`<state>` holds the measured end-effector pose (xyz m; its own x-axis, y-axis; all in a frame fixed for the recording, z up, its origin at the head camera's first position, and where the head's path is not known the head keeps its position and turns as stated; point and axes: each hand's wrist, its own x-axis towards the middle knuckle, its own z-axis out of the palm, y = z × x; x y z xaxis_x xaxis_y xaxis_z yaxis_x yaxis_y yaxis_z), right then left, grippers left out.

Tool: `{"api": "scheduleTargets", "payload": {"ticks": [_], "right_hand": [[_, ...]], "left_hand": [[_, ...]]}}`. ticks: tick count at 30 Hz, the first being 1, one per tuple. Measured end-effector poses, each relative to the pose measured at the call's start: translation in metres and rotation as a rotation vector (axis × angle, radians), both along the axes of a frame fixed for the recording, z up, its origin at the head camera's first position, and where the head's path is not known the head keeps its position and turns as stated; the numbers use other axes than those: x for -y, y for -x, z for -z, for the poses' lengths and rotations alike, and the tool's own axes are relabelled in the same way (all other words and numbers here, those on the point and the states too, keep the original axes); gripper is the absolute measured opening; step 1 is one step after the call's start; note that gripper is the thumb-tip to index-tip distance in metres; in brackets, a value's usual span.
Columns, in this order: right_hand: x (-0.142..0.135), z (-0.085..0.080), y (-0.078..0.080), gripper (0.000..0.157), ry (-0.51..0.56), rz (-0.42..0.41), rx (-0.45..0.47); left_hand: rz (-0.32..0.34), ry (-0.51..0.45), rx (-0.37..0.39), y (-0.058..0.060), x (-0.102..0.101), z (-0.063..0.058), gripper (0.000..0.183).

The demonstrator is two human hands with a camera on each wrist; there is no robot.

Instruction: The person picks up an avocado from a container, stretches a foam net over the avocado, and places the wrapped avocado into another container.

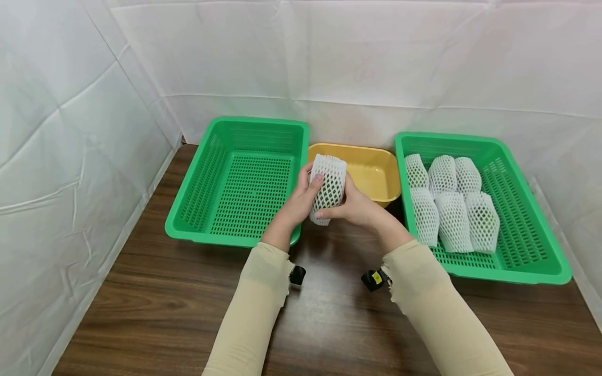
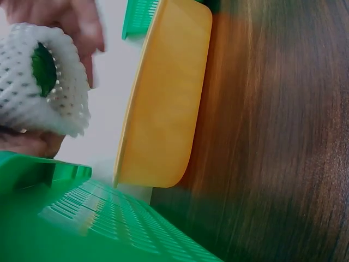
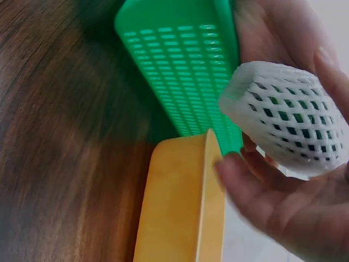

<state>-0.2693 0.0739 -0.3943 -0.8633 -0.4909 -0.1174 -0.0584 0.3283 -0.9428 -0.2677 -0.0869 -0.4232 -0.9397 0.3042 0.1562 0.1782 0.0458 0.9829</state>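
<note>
A dark green fruit or vegetable, its kind hidden by a white foam net sleeve [image 1: 331, 183], is held up between both hands in front of a yellow bin [image 1: 371, 172]. My left hand [image 1: 297, 202] grips its left side, thumb across the front. From the right, my right hand [image 1: 361, 210] holds it, thumb low on the near face and fingers around the far side. In the left wrist view a glossy green end [image 2: 43, 70] shows through the sleeve's opening. The right wrist view shows the netted sleeve [image 3: 294, 117] between the hands, some right fingers [image 3: 242, 180] spread and blurred.
A green slotted basket [image 1: 254, 193] stands at the left, close to the hands. In the right green basket [image 1: 522, 230] lie several white-netted pieces [image 1: 453, 222] in rows along its left side. White sheeting [image 1: 348, 68] hangs behind the brown wooden table [image 1: 178, 303].
</note>
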Motion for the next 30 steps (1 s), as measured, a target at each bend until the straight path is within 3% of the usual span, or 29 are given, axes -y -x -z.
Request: {"api": "scheduleTargets", "payload": {"ticks": [6, 12, 17, 25, 30], "right_hand": [[0.0042, 0.0029, -0.0019, 0.114, -0.042, 0.056, -0.049], [0.0037, 0.0006, -0.0018, 0.122, -0.107, 0.087, -0.068], [0.0022, -0.0001, -0.0019, 0.116, -0.092, 0.071, -0.071], [-0.0008, 0.0004, -0.0007, 0.103, 0.008, 0.061, 0.006], [-0.0003, -0.0012, -0.0013, 0.089, 0.048, 0.082, 0.017]], "left_hand": [[-0.003, -0.020, 0.066, -0.0012, -0.0006, -0.0011, 0.057], [-0.048, 0.045, 0.113, -0.0010, -0.0004, -0.0017, 0.074], [-0.056, 0.068, 0.098, -0.0007, 0.0000, -0.0012, 0.077], [-0.038, 0.046, 0.114, -0.0012, -0.0003, 0.0005, 0.088], [0.000, 0.044, 0.119, -0.0014, 0.0016, -0.0006, 0.112]]}}
